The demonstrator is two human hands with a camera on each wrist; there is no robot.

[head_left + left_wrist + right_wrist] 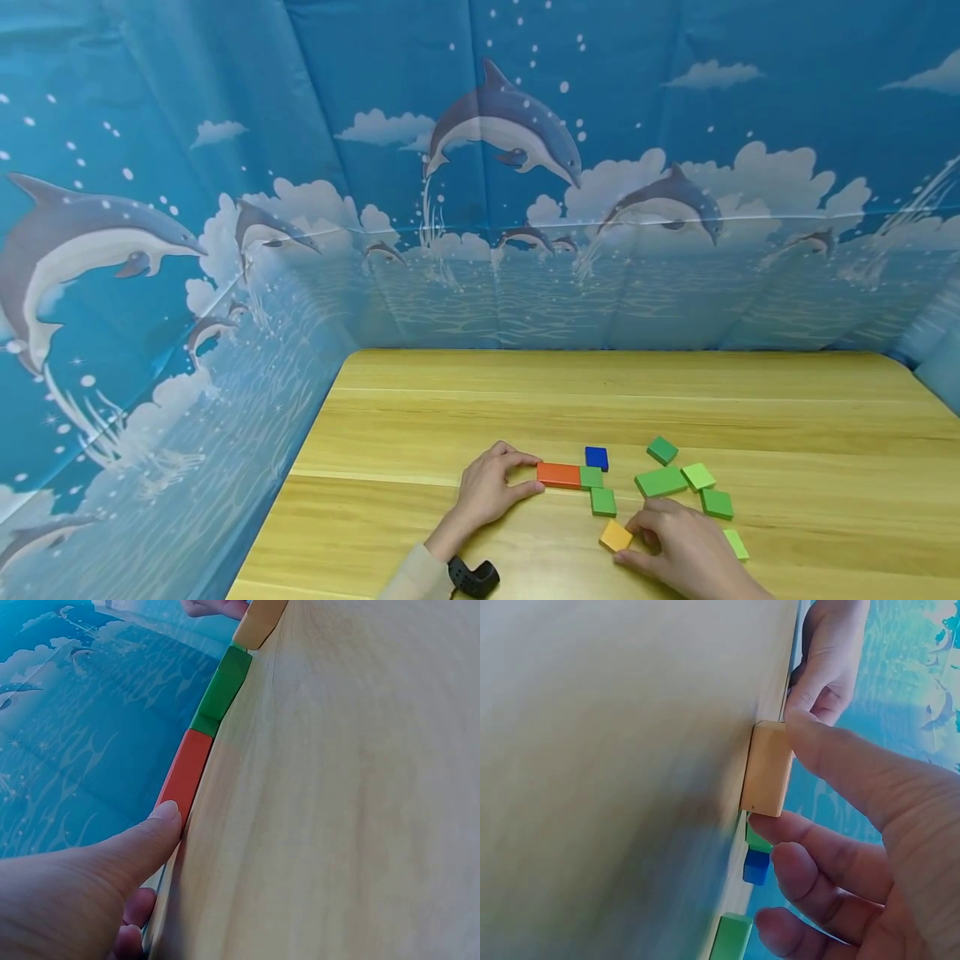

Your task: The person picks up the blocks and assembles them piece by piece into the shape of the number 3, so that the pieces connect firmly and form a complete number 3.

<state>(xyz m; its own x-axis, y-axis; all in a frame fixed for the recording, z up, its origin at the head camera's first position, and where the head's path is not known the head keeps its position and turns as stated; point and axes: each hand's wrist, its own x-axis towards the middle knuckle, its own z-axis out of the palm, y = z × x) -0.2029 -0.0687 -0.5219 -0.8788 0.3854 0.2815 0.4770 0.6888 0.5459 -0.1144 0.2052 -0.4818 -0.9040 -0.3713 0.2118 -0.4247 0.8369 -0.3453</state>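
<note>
With thumb and index finger, my left hand [486, 485] pinches the left end of a flat red block [558, 475] lying on the wooden table. A small green block [591, 477] touches the red one's right end. Just below that sits another green square block [603, 502], and a dark blue block [597, 458] lies just above. My right hand [681, 546] pinches a yellow-orange block [616, 536] between thumb and index finger, to the lower right of the green square. In the right wrist view the orange block [766, 769] stands between thumb and index fingertip.
Right of centre lie a long green block [661, 482], a green square [662, 451], another green square [717, 503] and a lime block [698, 477]. A second lime block [736, 544] shows beside the right hand. Dolphin-printed curtains [615, 292] border the table [420, 400].
</note>
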